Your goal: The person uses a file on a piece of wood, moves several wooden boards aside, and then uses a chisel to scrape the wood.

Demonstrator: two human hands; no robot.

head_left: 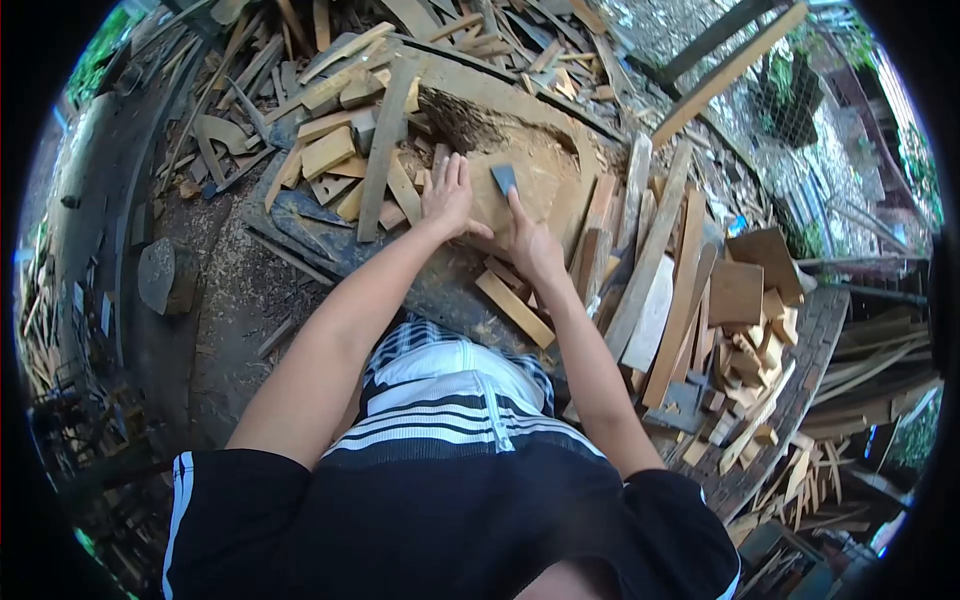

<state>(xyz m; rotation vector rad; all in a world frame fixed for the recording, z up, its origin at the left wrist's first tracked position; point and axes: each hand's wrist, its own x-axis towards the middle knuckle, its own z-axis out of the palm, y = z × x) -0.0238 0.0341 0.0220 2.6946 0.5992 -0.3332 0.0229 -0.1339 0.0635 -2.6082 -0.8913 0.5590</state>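
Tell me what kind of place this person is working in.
Probably an outdoor woodworking yard. Heaps of offcut planks surround a big carved wood block; the left hand rests flat on it while the right hand holds a small flat tool. Shavings litter the ground, with greenery behind.

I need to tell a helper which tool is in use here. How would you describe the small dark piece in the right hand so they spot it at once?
Find the big pale wooden slab amid the scrap heap, where both hands rest. The left hand lies flat on it; the right hand pinches a small flat blade at its top. It is dark blue-grey, unlike the tan wood around it.
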